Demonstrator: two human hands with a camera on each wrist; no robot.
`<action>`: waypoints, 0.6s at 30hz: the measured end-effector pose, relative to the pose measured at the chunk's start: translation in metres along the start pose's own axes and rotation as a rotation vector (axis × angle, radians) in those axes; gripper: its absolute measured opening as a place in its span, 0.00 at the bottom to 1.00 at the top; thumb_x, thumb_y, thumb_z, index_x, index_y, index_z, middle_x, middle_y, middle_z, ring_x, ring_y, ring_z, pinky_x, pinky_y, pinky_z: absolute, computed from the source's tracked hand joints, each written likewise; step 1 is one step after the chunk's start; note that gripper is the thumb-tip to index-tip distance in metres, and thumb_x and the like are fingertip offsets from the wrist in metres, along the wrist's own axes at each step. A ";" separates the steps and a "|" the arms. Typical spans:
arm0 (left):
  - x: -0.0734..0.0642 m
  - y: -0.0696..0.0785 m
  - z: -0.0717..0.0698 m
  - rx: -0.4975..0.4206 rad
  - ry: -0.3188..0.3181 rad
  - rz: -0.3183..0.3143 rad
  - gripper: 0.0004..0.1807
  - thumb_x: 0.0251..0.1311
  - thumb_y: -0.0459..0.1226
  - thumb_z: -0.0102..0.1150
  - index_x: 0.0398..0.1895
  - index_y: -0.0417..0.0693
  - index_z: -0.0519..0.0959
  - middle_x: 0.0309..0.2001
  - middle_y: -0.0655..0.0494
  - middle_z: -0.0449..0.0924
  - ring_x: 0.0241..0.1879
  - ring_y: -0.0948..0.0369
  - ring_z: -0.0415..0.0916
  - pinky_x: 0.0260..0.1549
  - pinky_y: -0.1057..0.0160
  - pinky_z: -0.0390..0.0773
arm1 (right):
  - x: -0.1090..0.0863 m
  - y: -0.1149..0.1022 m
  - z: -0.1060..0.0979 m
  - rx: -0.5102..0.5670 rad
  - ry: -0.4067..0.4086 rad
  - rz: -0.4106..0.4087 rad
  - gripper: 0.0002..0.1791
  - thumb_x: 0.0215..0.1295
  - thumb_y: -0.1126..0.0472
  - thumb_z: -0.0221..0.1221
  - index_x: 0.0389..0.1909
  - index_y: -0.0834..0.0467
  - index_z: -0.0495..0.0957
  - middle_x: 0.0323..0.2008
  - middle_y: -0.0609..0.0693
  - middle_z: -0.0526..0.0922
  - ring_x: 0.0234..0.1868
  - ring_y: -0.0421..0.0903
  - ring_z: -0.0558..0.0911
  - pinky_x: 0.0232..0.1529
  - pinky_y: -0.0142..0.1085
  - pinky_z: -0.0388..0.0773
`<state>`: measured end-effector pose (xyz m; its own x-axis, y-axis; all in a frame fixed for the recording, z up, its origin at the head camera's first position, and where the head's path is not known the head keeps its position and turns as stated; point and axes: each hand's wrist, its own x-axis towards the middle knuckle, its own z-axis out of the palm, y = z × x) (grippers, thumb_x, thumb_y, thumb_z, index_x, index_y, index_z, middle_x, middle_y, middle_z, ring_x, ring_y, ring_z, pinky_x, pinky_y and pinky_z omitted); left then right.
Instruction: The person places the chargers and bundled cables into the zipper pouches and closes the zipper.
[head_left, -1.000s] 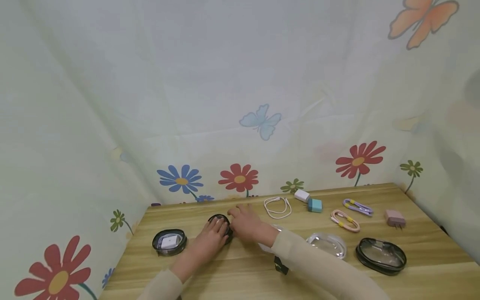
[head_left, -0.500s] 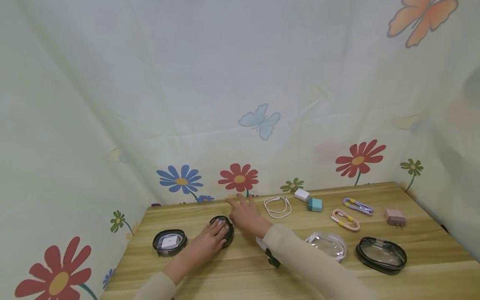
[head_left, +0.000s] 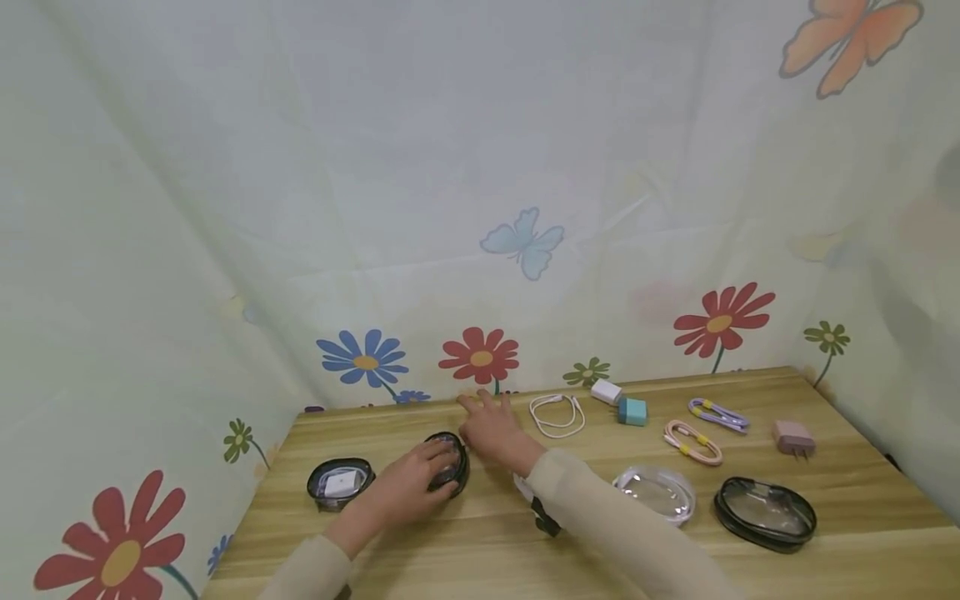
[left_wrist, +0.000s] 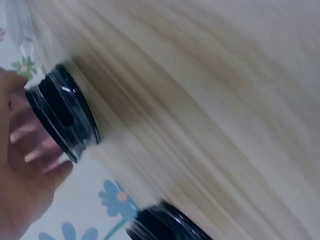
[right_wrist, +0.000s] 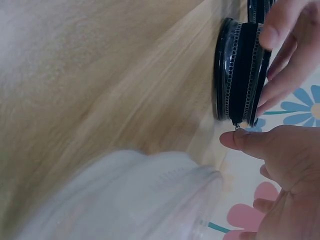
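While the left hand (head_left: 408,486) grips the black case (right_wrist: 241,75) beneath it, the right hand (head_left: 495,431) pinches its zipper pull (right_wrist: 237,127).

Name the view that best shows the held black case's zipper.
Right wrist view: close up, it shows the black case, its toothed zipper and the pull. The left wrist view shows the dark side band but blurs the zipper; in the head view it's indiscernible.

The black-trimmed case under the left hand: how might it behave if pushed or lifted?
The black-trimmed case probably keeps its shape, since its zippered side looks taut rather than sagging. It seems unlikely to roll or tip, lying with a broad face toward the table. Its glossy, clear plastic might slip under the left hand.
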<state>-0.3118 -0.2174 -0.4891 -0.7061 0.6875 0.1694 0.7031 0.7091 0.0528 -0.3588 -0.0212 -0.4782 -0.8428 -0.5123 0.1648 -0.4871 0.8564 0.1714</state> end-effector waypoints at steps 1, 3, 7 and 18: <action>0.002 0.002 0.000 -0.010 0.014 -0.040 0.24 0.70 0.47 0.61 0.61 0.41 0.80 0.64 0.43 0.76 0.65 0.45 0.72 0.62 0.46 0.73 | -0.001 0.000 -0.001 0.007 -0.005 -0.004 0.08 0.71 0.51 0.61 0.40 0.36 0.88 0.73 0.42 0.65 0.72 0.56 0.64 0.64 0.65 0.67; 0.006 0.007 0.001 -0.019 0.048 -0.119 0.25 0.69 0.50 0.62 0.58 0.41 0.81 0.61 0.44 0.77 0.63 0.45 0.74 0.60 0.45 0.75 | -0.002 0.000 -0.003 0.032 0.000 -0.013 0.08 0.71 0.52 0.61 0.40 0.37 0.88 0.74 0.43 0.65 0.73 0.58 0.63 0.64 0.66 0.66; 0.014 0.016 0.005 -0.005 0.078 -0.272 0.32 0.66 0.56 0.63 0.59 0.38 0.80 0.61 0.43 0.77 0.61 0.43 0.73 0.58 0.43 0.76 | -0.005 0.000 -0.007 0.060 -0.002 -0.036 0.10 0.73 0.51 0.60 0.44 0.35 0.89 0.76 0.43 0.63 0.77 0.59 0.58 0.66 0.69 0.61; 0.023 0.029 0.009 0.068 0.109 -0.247 0.24 0.61 0.39 0.68 0.54 0.29 0.80 0.58 0.33 0.78 0.57 0.38 0.77 0.56 0.44 0.77 | -0.019 -0.001 -0.004 0.017 0.029 -0.103 0.14 0.74 0.53 0.59 0.52 0.32 0.86 0.80 0.43 0.55 0.79 0.61 0.51 0.67 0.72 0.56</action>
<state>-0.3085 -0.1798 -0.4931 -0.8397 0.4742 0.2646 0.5009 0.8646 0.0401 -0.3411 -0.0125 -0.4781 -0.7815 -0.5989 0.1750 -0.5745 0.8001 0.1726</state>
